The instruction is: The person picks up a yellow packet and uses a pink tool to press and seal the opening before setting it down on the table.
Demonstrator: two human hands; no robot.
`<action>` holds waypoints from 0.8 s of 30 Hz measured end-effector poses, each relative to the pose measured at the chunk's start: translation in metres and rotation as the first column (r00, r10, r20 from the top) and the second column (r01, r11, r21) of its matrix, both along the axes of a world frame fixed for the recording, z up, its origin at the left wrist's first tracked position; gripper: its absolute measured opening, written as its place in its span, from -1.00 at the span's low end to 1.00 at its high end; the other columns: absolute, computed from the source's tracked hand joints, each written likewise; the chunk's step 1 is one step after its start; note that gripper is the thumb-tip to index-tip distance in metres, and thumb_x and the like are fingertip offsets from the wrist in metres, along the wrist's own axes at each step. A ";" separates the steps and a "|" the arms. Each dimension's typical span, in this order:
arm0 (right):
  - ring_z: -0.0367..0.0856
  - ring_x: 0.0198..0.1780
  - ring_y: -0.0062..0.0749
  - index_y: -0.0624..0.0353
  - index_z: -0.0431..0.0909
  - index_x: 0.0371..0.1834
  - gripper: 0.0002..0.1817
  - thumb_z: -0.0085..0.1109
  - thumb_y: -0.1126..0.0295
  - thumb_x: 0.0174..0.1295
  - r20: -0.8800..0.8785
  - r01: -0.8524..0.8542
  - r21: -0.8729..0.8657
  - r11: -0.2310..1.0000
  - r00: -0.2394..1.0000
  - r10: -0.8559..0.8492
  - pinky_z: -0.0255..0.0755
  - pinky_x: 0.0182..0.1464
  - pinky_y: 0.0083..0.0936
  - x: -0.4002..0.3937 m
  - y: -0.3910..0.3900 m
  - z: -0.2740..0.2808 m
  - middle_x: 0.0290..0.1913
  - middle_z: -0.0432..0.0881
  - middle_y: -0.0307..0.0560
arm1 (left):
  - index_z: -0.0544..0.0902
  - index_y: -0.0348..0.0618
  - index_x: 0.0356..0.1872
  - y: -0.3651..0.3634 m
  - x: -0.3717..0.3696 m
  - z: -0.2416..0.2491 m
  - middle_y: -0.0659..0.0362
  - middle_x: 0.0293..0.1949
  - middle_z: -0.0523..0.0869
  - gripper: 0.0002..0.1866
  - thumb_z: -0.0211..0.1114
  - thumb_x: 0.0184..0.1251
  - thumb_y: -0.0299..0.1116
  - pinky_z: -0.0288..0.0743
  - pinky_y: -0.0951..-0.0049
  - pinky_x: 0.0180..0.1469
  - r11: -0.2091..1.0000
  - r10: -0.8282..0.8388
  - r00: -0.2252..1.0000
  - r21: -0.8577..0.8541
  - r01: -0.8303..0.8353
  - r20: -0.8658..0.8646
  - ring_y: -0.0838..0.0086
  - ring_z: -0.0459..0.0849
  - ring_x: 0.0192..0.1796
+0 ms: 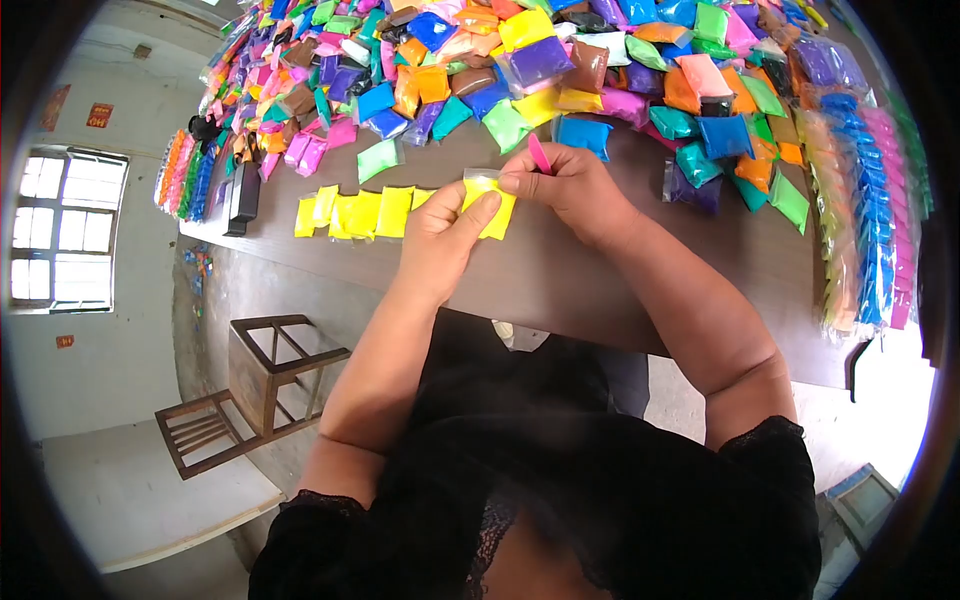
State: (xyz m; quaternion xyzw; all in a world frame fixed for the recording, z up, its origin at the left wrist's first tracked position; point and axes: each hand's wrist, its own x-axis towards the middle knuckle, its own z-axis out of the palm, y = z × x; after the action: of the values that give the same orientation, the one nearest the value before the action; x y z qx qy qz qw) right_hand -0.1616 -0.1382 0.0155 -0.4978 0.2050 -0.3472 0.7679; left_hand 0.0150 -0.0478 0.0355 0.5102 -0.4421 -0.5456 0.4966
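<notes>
Both hands meet over the table at a small clear plastic packet of yellow, clay-like material (494,214). My left hand (440,235) pinches its left side between thumb and fingers. At its upper right corner, my right hand (565,195) is closed with thumb and fingertips on the clear edge. A slim pink plastic piece (540,155) sticks up from the right hand's curled fingers; its lower part is hidden. To the left of my left hand, several similar yellow packets (360,213) lie in an overlapping row on the brown table (640,270).
A large heap of colourful packets (480,75) covers the table's far side. Strips of joined packets (868,210) hang over the right edge, with more strips (190,175) at the far left. A black box (243,200) stands near them. A wooden chair (265,390) is on the floor.
</notes>
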 end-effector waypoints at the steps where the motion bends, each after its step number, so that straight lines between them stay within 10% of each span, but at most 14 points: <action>1: 0.59 -0.21 -0.58 0.25 0.68 -0.13 -0.85 0.34 0.40 0.36 -0.053 0.014 -0.006 1.000 0.999 -0.014 0.49 -0.12 -0.57 0.000 0.002 0.002 -0.23 0.68 -0.23 | 0.67 -0.29 0.08 0.000 0.001 -0.001 0.25 -0.17 0.75 -0.69 0.33 0.49 -0.29 0.55 0.58 -0.12 0.999 0.043 0.995 -0.012 -0.043 0.085 0.66 0.66 -0.19; 24: 0.39 -0.33 -0.79 0.12 0.67 -0.15 -0.89 0.35 0.36 0.36 -0.150 0.036 -0.132 0.991 0.987 -0.056 0.28 -0.30 -0.71 0.005 0.005 -0.004 -0.35 0.54 -0.43 | 0.76 -0.31 -0.06 -0.010 0.004 0.016 0.22 -0.17 0.77 -0.73 0.47 0.36 -0.32 0.54 0.59 -0.10 0.958 0.270 0.963 -0.105 -0.266 0.019 0.66 0.67 -0.18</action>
State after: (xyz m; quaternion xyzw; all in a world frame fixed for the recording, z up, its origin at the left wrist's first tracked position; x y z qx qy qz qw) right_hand -0.1566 -0.1334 0.0114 -0.5668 0.2523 -0.3382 0.7076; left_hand 0.0187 -0.0577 0.0517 0.5484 -0.4043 -0.4415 0.5838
